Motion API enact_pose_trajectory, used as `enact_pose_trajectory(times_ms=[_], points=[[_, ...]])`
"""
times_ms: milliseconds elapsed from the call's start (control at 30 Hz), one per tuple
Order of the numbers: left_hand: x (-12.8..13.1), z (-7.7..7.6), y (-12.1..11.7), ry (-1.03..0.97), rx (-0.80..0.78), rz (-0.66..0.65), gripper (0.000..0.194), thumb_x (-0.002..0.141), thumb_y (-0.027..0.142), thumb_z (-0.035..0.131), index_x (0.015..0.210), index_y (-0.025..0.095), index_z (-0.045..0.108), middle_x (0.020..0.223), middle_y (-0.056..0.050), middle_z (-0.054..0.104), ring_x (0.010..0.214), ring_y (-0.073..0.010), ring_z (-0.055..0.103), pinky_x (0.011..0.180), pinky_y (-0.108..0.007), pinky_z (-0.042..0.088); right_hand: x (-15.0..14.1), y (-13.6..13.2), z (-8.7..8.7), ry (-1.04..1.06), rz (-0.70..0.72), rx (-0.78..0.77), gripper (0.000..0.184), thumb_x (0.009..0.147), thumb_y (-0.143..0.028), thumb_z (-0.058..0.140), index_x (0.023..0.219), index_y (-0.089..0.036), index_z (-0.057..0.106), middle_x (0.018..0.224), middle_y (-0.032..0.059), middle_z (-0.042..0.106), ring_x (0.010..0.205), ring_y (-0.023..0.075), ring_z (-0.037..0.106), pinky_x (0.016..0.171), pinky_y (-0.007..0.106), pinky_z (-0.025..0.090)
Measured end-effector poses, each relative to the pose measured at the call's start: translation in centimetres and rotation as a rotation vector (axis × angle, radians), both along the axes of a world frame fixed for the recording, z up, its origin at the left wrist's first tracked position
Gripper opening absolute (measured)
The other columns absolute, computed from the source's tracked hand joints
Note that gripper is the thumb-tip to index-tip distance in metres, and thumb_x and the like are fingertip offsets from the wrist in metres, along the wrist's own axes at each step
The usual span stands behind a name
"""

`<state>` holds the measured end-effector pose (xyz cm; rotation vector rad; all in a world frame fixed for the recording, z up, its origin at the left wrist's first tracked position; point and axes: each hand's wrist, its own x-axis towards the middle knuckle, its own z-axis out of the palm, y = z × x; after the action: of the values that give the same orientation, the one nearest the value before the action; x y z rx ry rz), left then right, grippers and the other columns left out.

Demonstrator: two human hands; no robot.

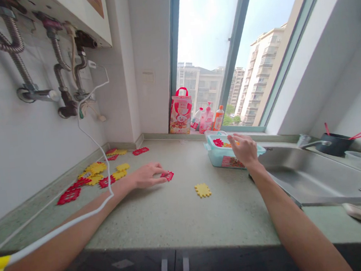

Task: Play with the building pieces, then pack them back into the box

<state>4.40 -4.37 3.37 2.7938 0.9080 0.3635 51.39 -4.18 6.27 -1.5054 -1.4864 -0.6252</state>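
My left hand (pixel 147 175) reaches low over the countertop, its thumb and forefinger at the edge of a small red interlocking plastic tile (pixel 171 176), which they seem to pinch. My right hand (pixel 244 148) is above a light blue plastic box (pixel 216 157), fingers stretched toward the left; I make out nothing in them. Inside the box lie a red tile (pixel 218 143) and orange pieces, partly hidden by that hand. A yellow square tile with notched edges (pixel 203 190) lies flat on the counter between my hands.
Several red tiles (pixel 68 195) and yellow tiles (pixel 94 168) lie loosely piled at the left. A white cable (pixel 108 176) hangs across my left forearm. The steel sink (pixel 302 175) is right of the box. Bottles (pixel 206 118) and a red-handled bag (pixel 181 116) stand by the window.
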Motion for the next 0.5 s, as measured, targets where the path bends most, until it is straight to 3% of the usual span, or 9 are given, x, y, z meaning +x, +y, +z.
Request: enact_pose_trajectory(times_ms=[100, 200, 333, 433, 500], points=[[0.6, -0.5, -0.5, 0.031, 0.097, -0.033, 0.053, 0.101, 0.062, 0.055, 0.140, 0.029, 0.071, 0.126, -0.009, 0.067, 0.114, -0.0260, 0.065, 0.104, -0.034, 0.045, -1.8, -0.5, 0.5, -0.038, 0.046, 0.098, 0.046, 0.106, -0.052, 0.047, 0.100, -0.021, 0.081, 0.123, 0.0125, 0.076, 0.118, 0.0332, 0.061, 0.104, 0.054, 0.046], [1.4, -0.8, -1.1, 0.019, 0.157, -0.090, 0.057, 0.101, 0.065, 0.054, 0.143, 0.029, 0.067, 0.130, -0.010, 0.065, 0.115, -0.0268, 0.065, 0.106, -0.035, 0.044, -5.8, -1.5, 0.2, -0.185, 0.268, 0.067, 0.036, 0.107, -0.042, 0.050, 0.100, -0.023, 0.080, 0.126, 0.0105, 0.075, 0.119, 0.0308, 0.063, 0.106, 0.050, 0.048], [2.2, -0.4, -1.8, -0.011, 0.191, -0.102, 0.054, 0.105, 0.061, 0.048, 0.147, 0.030, 0.062, 0.135, -0.010, 0.063, 0.117, -0.0262, 0.065, 0.107, -0.037, 0.044, -12.6, -2.7, -2.7, -0.384, 0.641, -0.255, 0.032, 0.106, -0.043, 0.057, 0.129, -0.028, 0.074, 0.143, 0.0097, 0.068, 0.125, 0.0292, 0.065, 0.109, 0.050, 0.051], [2.2, 0.4, -2.0, -0.030, 0.217, -0.003, 0.046, 0.107, 0.055, 0.046, 0.135, 0.027, 0.069, 0.124, -0.009, 0.068, 0.107, -0.0243, 0.067, 0.099, -0.035, 0.047, -16.3, -3.0, -5.2, -0.445, 0.772, -0.480, 0.044, 0.104, -0.051, 0.061, 0.144, -0.034, 0.065, 0.148, 0.0102, 0.065, 0.132, 0.0312, 0.063, 0.109, 0.051, 0.053], [1.6, 1.1, -1.8, -0.020, 0.198, 0.094, 0.041, 0.106, 0.051, 0.048, 0.121, 0.024, 0.074, 0.110, -0.007, 0.073, 0.095, -0.0221, 0.069, 0.089, -0.032, 0.048, -17.5, -3.0, -6.0, -0.442, 0.841, -0.558, 0.042, 0.103, -0.052, 0.062, 0.141, -0.036, 0.068, 0.143, 0.0093, 0.069, 0.132, 0.0303, 0.065, 0.109, 0.047, 0.053]])
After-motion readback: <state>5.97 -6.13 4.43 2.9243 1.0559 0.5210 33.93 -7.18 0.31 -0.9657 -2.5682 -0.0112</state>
